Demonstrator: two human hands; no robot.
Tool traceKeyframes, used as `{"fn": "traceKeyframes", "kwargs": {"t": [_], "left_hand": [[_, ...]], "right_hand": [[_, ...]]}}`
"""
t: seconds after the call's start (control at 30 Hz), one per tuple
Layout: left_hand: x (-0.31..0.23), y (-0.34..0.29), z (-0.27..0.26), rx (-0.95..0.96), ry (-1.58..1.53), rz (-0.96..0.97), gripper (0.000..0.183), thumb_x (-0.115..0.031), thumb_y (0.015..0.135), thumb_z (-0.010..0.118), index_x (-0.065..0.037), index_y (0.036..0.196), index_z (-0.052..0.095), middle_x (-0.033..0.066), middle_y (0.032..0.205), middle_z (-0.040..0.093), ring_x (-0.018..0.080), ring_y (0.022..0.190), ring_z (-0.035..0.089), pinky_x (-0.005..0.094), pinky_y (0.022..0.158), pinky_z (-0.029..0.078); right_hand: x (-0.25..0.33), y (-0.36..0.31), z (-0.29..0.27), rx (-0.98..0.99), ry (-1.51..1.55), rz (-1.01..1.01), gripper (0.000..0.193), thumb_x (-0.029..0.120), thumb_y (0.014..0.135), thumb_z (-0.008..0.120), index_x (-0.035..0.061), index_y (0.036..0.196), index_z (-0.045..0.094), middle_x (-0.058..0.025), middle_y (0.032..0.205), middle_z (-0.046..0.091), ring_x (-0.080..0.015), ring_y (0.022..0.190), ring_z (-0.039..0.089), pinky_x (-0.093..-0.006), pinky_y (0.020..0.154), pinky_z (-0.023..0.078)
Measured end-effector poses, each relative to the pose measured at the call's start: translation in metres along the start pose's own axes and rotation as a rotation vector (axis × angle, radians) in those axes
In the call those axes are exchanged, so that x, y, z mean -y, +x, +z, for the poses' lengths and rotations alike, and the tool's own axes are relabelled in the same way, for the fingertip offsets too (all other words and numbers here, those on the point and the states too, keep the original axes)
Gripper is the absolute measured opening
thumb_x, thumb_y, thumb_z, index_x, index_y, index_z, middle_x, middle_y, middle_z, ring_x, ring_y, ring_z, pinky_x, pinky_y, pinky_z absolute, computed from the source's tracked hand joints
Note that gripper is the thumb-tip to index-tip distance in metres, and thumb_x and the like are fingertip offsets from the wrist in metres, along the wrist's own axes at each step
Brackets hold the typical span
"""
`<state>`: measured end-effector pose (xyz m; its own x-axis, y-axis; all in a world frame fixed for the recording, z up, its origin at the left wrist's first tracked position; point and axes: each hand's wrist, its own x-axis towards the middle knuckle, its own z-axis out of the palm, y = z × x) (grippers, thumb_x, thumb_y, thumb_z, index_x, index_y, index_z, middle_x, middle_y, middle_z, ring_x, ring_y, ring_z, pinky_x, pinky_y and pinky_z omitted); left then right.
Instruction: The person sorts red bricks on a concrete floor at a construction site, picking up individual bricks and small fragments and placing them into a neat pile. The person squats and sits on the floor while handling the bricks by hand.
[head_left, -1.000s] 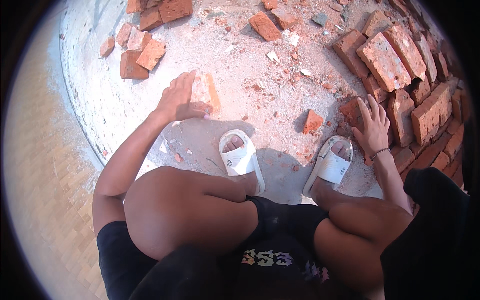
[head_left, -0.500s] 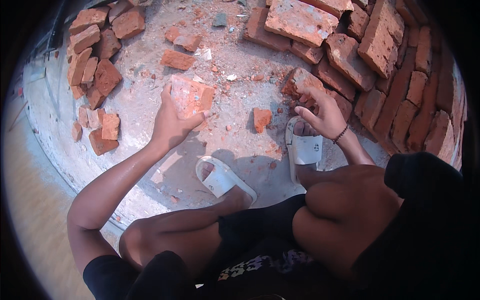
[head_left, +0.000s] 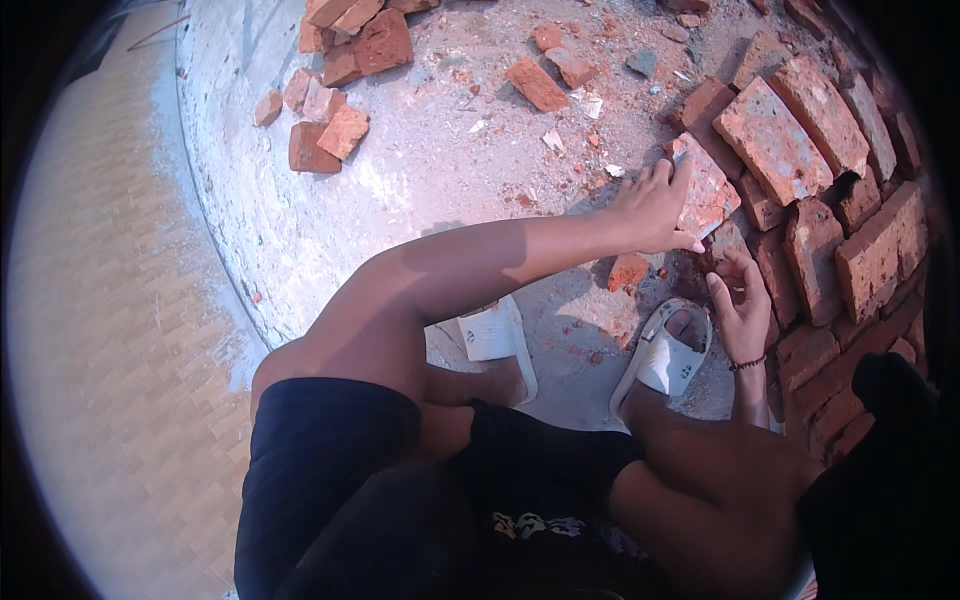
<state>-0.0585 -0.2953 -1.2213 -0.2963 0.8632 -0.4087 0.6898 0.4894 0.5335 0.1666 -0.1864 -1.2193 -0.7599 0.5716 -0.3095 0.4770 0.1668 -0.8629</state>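
My left hand (head_left: 655, 208) reaches across to the right, its fingers and thumb closed round a pale-faced, dusty orange brick (head_left: 710, 188). That brick is at the near edge of a heap of bricks (head_left: 768, 140); whether it rests on them or hangs just above, I cannot tell. Just nearer to me is my right hand (head_left: 742, 310), a beaded band at its wrist, fingers loosely curled and apart with nothing between them. A small broken brick piece (head_left: 627, 271) lies on the ground below my left wrist.
Bricks laid in rows (head_left: 850, 370) run along the right side. A smaller brick pile (head_left: 365, 45) stands at the far left, with broken bricks (head_left: 537, 84) and rubble in the middle distance. My feet in white sandals (head_left: 664, 360) are close in front. Tan paving (head_left: 120, 330) borders the left.
My view has turned, so the scene sits differently. My left hand has carried the brick rightward to the heap. My right hand stays empty, now close to the left.
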Motion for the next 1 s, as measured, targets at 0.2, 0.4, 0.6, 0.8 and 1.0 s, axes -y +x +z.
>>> {"fn": "traceKeyframes", "kwargs": {"t": [0.2,0.4,0.6,0.8,1.0], "left_hand": [[0.113,-0.036,-0.088,0.399,0.271,-0.047,0.072,-0.042,0.088,0.079,-0.006,0.145,0.054,0.0189,0.138,0.061,0.0381,0.132,0.059,0.0537,0.104,0.052],[0.317,-0.163,-0.217,-0.065,0.641,-0.794,0.076,-0.048,0.086,0.081,-0.01,0.147,0.056,0.0197,0.145,0.054,0.0442,0.132,0.055,0.0546,0.107,0.05],[0.523,-0.257,-0.239,-0.393,0.046,-1.124,0.114,-0.083,0.079,0.07,0.019,0.129,0.058,0.0377,0.131,0.064,0.044,0.124,0.066,0.0455,0.108,0.05],[0.574,-0.258,-0.244,-0.515,0.249,-1.022,0.08,-0.06,0.093,0.073,0.012,0.126,0.062,0.0251,0.121,0.072,0.0322,0.115,0.07,0.0407,0.101,0.052],[0.496,-0.262,-0.302,-0.807,0.246,-0.869,0.069,-0.053,0.098,0.07,0.009,0.128,0.062,0.0212,0.123,0.07,0.0279,0.115,0.068,0.0385,0.102,0.051]], "right_hand": [[-0.003,0.01,0.023,-0.056,-0.76,-0.352,0.066,0.023,0.086,0.084,0.0139,0.146,0.06,-0.0202,0.155,0.044,-0.0421,0.141,0.041,-0.0548,0.119,0.032],[-0.001,0.013,0.031,-0.048,-0.621,-0.338,0.066,0.019,0.088,0.082,0.0083,0.148,0.055,-0.0207,0.151,0.047,-0.0414,0.139,0.044,-0.0544,0.115,0.035],[0.018,0.011,0.026,-0.082,-0.57,-0.357,0.062,0.016,0.089,0.08,0.0041,0.145,0.055,-0.0207,0.141,0.054,-0.0389,0.131,0.05,-0.0508,0.113,0.038],[0.028,0.0,0.023,-0.082,-0.539,-0.228,0.05,0.02,0.087,0.08,0.005,0.132,0.063,-0.0167,0.123,0.061,-0.038,0.115,0.055,-0.0477,0.101,0.045],[0.036,0.004,0.03,-0.063,-0.356,-0.301,0.042,0.024,0.093,0.074,0.0071,0.13,0.064,-0.0162,0.116,0.062,-0.0374,0.108,0.059,-0.0466,0.095,0.049]]}}
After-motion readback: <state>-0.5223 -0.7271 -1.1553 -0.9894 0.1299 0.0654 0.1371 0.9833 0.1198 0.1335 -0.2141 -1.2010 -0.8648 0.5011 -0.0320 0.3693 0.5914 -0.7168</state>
